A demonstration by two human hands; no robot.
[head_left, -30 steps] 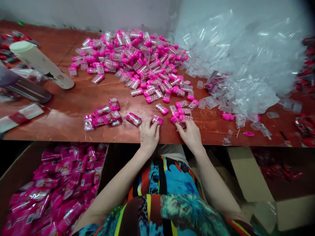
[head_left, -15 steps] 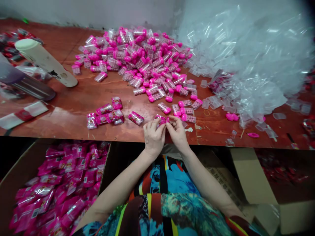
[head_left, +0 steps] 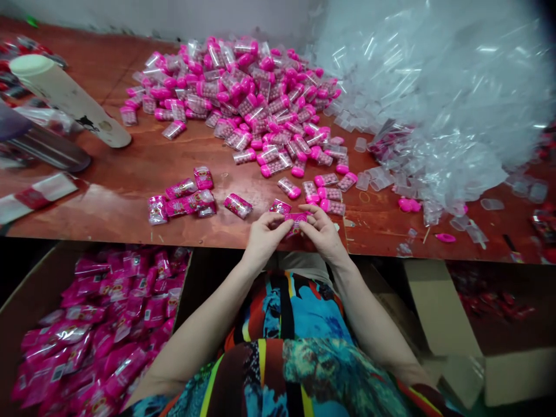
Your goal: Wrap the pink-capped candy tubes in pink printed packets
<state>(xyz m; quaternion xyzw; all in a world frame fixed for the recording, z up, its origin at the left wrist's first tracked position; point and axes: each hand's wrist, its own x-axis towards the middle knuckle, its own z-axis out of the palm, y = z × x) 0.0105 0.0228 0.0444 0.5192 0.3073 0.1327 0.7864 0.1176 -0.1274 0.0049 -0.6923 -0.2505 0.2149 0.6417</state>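
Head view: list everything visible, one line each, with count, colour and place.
wrapped packet: one, pink, held between both hands at the table's near edge
capsule pile: many, clear with pink caps, table centre back
wrapped packets: several, pink, left of the hands
clear plastic heap: one, transparent, back right
tube: one, cream, lying far left
table: one, reddish brown
box of packets: one, cardboard, pink contents, lower left
cardboard box: one, brown, lower right
left hand: gripping the packet
right hand: gripping the packet
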